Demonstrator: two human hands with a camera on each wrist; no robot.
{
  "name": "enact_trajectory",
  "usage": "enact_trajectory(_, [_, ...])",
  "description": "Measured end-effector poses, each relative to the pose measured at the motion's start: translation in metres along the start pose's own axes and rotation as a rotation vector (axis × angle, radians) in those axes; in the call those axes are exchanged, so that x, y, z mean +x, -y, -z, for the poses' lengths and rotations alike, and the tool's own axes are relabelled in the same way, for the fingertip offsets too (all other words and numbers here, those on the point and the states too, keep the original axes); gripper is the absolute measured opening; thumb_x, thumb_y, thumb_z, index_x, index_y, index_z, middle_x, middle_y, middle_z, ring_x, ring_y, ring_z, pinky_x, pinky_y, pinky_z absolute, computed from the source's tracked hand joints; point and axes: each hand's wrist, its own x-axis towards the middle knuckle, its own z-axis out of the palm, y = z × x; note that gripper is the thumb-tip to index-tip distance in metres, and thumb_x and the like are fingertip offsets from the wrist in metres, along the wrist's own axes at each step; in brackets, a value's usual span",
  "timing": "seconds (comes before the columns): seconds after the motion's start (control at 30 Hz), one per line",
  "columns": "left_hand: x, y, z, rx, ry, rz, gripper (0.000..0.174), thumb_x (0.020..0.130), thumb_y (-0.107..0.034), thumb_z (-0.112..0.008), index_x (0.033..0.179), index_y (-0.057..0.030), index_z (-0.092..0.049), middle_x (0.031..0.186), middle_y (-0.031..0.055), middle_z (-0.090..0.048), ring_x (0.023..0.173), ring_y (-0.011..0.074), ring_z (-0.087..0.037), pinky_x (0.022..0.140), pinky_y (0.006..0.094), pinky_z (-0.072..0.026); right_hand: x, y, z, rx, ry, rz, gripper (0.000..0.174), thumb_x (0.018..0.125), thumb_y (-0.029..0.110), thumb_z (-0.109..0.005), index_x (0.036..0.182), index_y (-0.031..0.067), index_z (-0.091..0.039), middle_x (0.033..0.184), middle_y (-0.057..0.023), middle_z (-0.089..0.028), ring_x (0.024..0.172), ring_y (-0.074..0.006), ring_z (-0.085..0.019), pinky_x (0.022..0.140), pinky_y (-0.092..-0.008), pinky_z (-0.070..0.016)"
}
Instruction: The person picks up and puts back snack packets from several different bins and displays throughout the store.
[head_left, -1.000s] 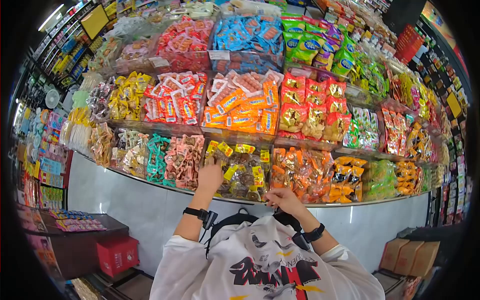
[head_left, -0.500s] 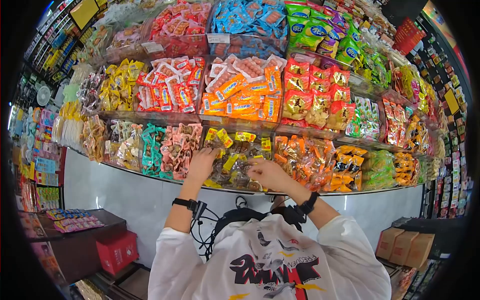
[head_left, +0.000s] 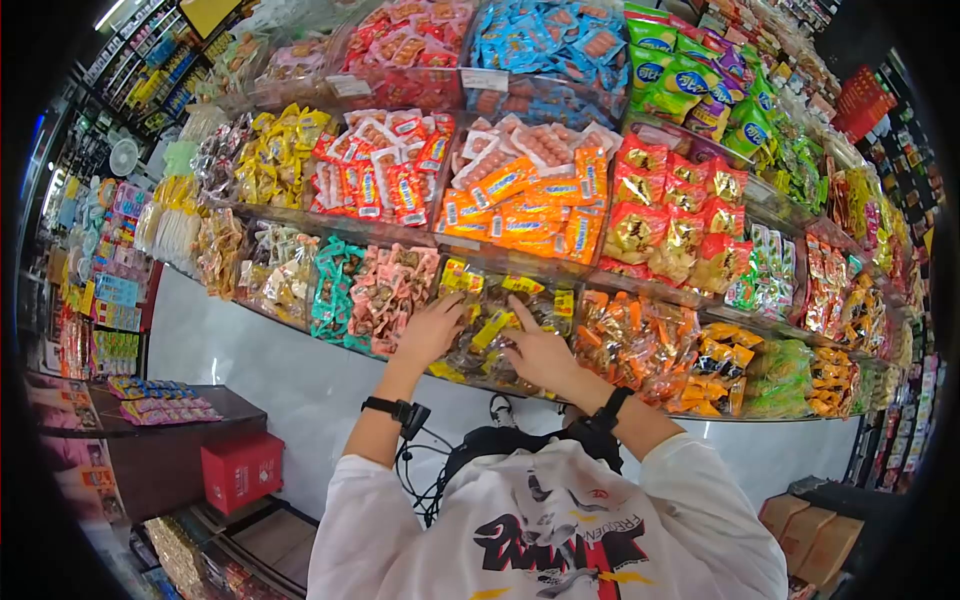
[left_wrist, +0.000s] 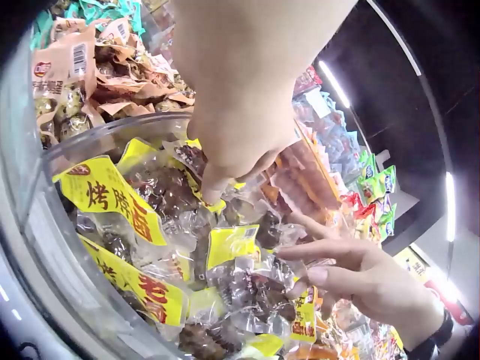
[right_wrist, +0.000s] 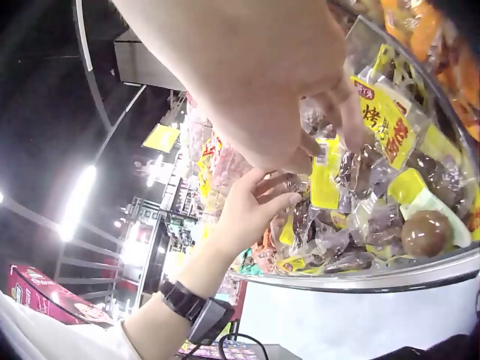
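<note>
Both hands are in one bin of clear snack packets (head_left: 490, 330) with yellow labels and dark brown contents. My left hand (head_left: 430, 330) reaches into its left side, fingertips down among the packets by a yellow label (left_wrist: 232, 244). On the right side, my right hand (head_left: 540, 355) rests over the packets, its fingers loosely spread in the left wrist view. Close up, the right fingertips touch a clear packet beside a yellow-labelled packet (right_wrist: 386, 124). A round brown piece (right_wrist: 426, 233) shows in a packet near the bin's clear rim (left_wrist: 52, 225).
Pink packets (head_left: 390, 295) fill the bin to the left, orange ones (head_left: 635, 345) the bin to the right. Behind rise tiers with orange sausage packets (head_left: 530, 205) and red-gold bags (head_left: 670, 205). Clear dividers separate the bins. A red box (head_left: 242, 470) stands low at left.
My right hand has moved from the bin's front edge in over the packets. The left hand stays in the same bin and shifts slightly. The head view has swung a little.
</note>
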Motion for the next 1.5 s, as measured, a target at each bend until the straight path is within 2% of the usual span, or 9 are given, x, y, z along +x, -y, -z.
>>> enact_trajectory(0.17, [0.007, -0.017, 0.006, -0.022, 0.066, 0.120, 0.070, 0.090, -0.014, -0.074, 0.154, -0.0154, -0.047, 0.152, 0.0152, -0.052, 0.127, 0.0382, -0.060, 0.100, 0.0458, -0.0548, 0.009, -0.021, 0.012, 0.031, 0.023, 0.037, 0.039, 0.095, 0.024, -0.066, 0.127, 0.0015, -0.067, 0.170, -0.0179, -0.024, 0.095, -0.0386, -0.073, 0.081, -0.0492, -0.0598])
enact_trajectory(0.3, [0.013, -0.016, 0.007, -0.011, 0.177, 0.209, 0.075, 0.089, -0.018, -0.076, 0.157, -0.0160, -0.044, 0.159, 0.0183, -0.045, 0.130, 0.0411, -0.057, 0.103, 0.0474, -0.0531, 0.020, -0.036, 0.024, 0.013, 0.124, 0.016, 0.046, 0.098, 0.028, -0.063, 0.130, -0.0054, -0.063, 0.166, -0.0173, -0.031, 0.100, -0.0387, -0.072, 0.086, -0.0496, -0.0585])
enact_trajectory(0.47, [0.024, -0.020, 0.005, 0.049, 0.238, 0.246, 0.078, 0.086, -0.021, -0.078, 0.156, -0.0144, -0.045, 0.159, 0.0178, -0.045, 0.130, 0.0394, -0.058, 0.106, 0.0470, -0.0515, 0.010, -0.036, 0.039, 0.271, -0.070, 0.065, 0.055, 0.098, 0.032, -0.064, 0.141, -0.0027, -0.055, 0.148, -0.0138, -0.054, 0.121, -0.0386, -0.063, 0.100, -0.0457, -0.0530])
enact_trajectory(0.63, [0.029, -0.020, 0.011, -0.013, 0.251, 0.261, 0.071, 0.087, -0.024, -0.077, 0.152, -0.0093, -0.050, 0.157, 0.0189, -0.047, 0.135, 0.0363, -0.055, 0.108, 0.0451, -0.0501, -0.006, -0.033, 0.054, 0.316, -0.177, 0.224, 0.045, 0.096, 0.028, -0.066, 0.130, -0.0020, -0.063, 0.145, -0.0116, -0.057, 0.113, -0.0370, -0.066, 0.096, -0.0431, -0.0550])
enact_trajectory(0.83, [0.019, 0.009, 0.012, 0.021, 0.293, 0.059, 0.083, 0.087, -0.032, -0.079, 0.156, -0.0056, -0.042, 0.158, 0.0278, -0.042, 0.139, 0.0433, -0.050, 0.110, 0.0467, -0.0486, -0.022, -0.040, 0.004, -0.040, -0.159, 0.116, 0.042, 0.093, 0.027, -0.069, 0.124, -0.0010, -0.066, 0.156, -0.0209, -0.045, 0.140, -0.0405, -0.048, 0.115, -0.0475, -0.0427])
enact_trajectory(1.1, [-0.007, 0.037, 0.047, -0.292, 0.217, -0.173, 0.065, 0.091, -0.028, -0.076, 0.149, -0.0082, -0.054, 0.154, 0.0141, -0.053, 0.136, 0.0360, -0.053, 0.111, 0.0450, -0.0466, -0.033, -0.008, -0.023, -0.160, -0.272, -0.237, 0.063, 0.086, 0.021, -0.076, 0.141, 0.0030, -0.052, 0.136, -0.0194, -0.056, 0.122, -0.0417, -0.058, 0.100, -0.0489, -0.0516])
enact_trajectory(1.23, [-0.035, 0.047, 0.051, -0.406, 0.194, -0.266, 0.046, 0.087, -0.030, -0.079, 0.128, -0.0118, -0.070, 0.125, 0.0114, -0.071, 0.117, 0.0337, -0.065, 0.100, 0.0436, -0.0523, -0.039, -0.005, -0.034, -0.052, -0.370, -0.423, 0.041, 0.084, 0.012, -0.074, 0.123, 0.0035, -0.065, 0.116, -0.0164, -0.064, 0.106, -0.0398, -0.065, 0.088, -0.0480, -0.0551])
enact_trajectory(1.27, [-0.040, 0.048, 0.053, -0.387, 0.249, -0.277, 0.045, 0.086, -0.030, -0.079, 0.127, -0.0116, -0.070, 0.123, 0.0110, -0.071, 0.115, 0.0334, -0.066, 0.098, 0.0436, -0.0529, -0.040, -0.004, -0.035, -0.003, -0.447, -0.413, 0.026, 0.084, 0.012, -0.074, 0.107, 0.0011, -0.072, 0.102, -0.0143, -0.067, 0.095, -0.0373, -0.068, 0.082, -0.0474, -0.0548])
enact_trajectory(1.5, [-0.064, 0.055, 0.005, -0.234, 0.321, -0.426, 0.036, 0.084, -0.021, -0.076, 0.118, -0.0110, -0.072, 0.102, 0.0088, -0.070, 0.100, 0.0324, -0.068, 0.086, 0.0452, -0.0544, -0.056, -0.026, -0.060, 0.404, -0.509, -0.479, 0.025, 0.090, 0.022, -0.078, 0.099, -0.0009, -0.073, 0.081, -0.0100, -0.066, 0.069, -0.0205, -0.064, 0.064, -0.0381, -0.0506])
